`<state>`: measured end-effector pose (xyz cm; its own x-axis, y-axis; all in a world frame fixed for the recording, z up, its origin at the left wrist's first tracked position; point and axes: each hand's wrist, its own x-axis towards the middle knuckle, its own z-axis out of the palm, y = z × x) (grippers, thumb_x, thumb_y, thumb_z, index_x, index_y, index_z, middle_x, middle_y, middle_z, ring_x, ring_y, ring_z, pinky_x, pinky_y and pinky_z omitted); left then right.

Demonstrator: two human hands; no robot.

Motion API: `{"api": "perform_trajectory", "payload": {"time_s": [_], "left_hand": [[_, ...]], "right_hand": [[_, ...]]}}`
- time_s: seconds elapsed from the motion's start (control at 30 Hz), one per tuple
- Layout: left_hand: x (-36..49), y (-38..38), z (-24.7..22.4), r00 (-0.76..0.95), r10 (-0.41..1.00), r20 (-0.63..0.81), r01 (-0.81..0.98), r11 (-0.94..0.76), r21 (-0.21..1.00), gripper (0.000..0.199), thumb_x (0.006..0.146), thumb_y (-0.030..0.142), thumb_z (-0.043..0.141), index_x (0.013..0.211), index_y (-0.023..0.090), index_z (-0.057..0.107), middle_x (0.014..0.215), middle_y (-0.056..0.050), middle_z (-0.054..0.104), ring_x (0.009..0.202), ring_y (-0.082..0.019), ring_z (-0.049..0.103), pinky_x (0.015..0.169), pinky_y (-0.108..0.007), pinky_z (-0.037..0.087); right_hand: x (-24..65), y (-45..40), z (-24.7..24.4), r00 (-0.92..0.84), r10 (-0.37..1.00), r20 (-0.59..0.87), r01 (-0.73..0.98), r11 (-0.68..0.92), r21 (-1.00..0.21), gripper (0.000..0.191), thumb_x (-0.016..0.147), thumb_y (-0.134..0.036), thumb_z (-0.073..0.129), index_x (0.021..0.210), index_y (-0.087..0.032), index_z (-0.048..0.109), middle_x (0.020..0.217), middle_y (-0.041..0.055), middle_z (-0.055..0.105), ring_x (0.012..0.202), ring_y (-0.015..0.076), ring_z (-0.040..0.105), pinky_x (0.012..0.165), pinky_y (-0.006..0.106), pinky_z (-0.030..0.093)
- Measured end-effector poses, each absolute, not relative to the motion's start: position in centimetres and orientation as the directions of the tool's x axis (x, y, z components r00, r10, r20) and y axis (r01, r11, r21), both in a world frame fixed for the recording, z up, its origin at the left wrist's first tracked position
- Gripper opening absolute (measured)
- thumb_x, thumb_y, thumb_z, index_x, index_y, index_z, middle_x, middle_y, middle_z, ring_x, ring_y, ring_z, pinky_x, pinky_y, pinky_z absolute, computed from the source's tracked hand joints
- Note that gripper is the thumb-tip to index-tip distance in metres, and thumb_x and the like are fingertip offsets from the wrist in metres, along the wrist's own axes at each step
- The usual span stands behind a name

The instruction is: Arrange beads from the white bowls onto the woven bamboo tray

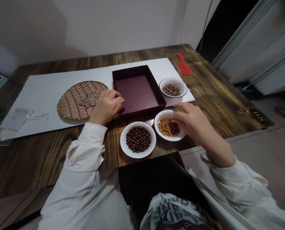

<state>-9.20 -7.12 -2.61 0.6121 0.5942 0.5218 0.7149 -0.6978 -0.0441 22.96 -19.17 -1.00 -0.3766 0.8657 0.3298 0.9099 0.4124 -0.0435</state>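
My left hand (108,106) is closed at the near left corner of a dark maroon open box (138,86), its fingertips bent together; whatever they pinch is hidden. Just left of it, partly covered by it, lies a round woven bamboo tray (69,102) with greyish-brown beads (91,98) in a patch. My right hand (191,118) reaches over a white bowl (158,118) of yellow-brown beads (166,126). Its thumb and finger are bent down at the beads, and what is between them cannot be made out. Beside that bowl stands another white bowl (124,150) of dark reddish-brown beads (138,139).
A third white bowl (183,86) with brown beads stands right of the box. A white board (40,86) lies under the box and tray. Behind is a red comb (183,65). At the left lie a clear plastic bag (16,118) and thin dark strands (40,115).
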Motion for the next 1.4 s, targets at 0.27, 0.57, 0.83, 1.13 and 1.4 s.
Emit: {"api": "perform_trajectory", "payload": {"time_s": [0.27,0.57,0.83,1.13,1.4], "left_hand": [[-9.1,-7.3,-2.5,0.598,0.623,0.504,0.717,-0.697,0.01,0.041,0.101,0.035,0.034,0.09,0.018,0.069,0.098,-0.011,0.064,0.099,-0.026,0.055,0.091,-0.044,0.045],[-9.1,-7.1,-2.7,0.595,0.622,0.508,0.717,-0.697,0.013,0.037,0.101,0.034,0.036,0.09,0.019,0.069,0.098,-0.01,0.064,0.098,-0.026,0.055,0.091,-0.043,0.044],[-9.1,-7.1,-2.6,0.592,0.621,0.514,0.722,-0.692,0.005,0.037,0.1,0.034,0.036,0.088,0.02,0.068,0.097,-0.008,0.063,0.098,-0.025,0.055,0.09,-0.042,0.045],[-9.0,-7.2,-2.5,0.585,0.636,0.502,0.719,-0.694,0.04,0.041,0.101,0.036,0.034,0.088,0.019,0.069,0.097,-0.009,0.063,0.1,-0.026,0.056,0.091,-0.044,0.045],[-9.0,-7.2,-2.4,0.607,0.621,0.496,0.718,-0.696,-0.007,0.045,0.102,0.037,0.032,0.088,0.017,0.069,0.097,-0.012,0.065,0.098,-0.027,0.056,0.09,-0.046,0.047]], "right_hand": [[22.4,-19.8,-0.6,-0.401,0.853,0.335,0.877,0.463,-0.13,0.016,0.093,-0.021,0.056,0.086,-0.018,0.07,0.123,0.0152,0.064,0.117,0.032,0.058,0.091,0.044,0.046],[22.6,-20.1,-1.4,-0.476,0.801,0.364,0.812,0.559,-0.167,0.012,0.09,-0.022,0.061,0.085,-0.017,0.07,0.126,0.0147,0.063,0.123,0.0354,0.055,0.096,0.051,0.045],[22.4,-20.2,-1.5,-0.522,0.795,0.309,0.78,0.592,-0.204,0.014,0.09,-0.022,0.062,0.081,-0.021,0.073,0.126,0.0093,0.064,0.129,0.0331,0.051,0.101,0.05,0.044],[22.8,-20.1,-1.7,-0.538,0.795,0.279,0.769,0.599,-0.223,0.015,0.09,-0.025,0.062,0.085,-0.023,0.076,0.129,0.0088,0.063,0.13,0.0327,0.05,0.102,0.051,0.044],[23.1,-20.4,-1.5,-0.506,0.803,0.315,0.791,0.578,-0.2,0.017,0.092,-0.023,0.06,0.087,-0.024,0.077,0.128,0.0098,0.063,0.129,0.0326,0.051,0.102,0.051,0.044]]}}
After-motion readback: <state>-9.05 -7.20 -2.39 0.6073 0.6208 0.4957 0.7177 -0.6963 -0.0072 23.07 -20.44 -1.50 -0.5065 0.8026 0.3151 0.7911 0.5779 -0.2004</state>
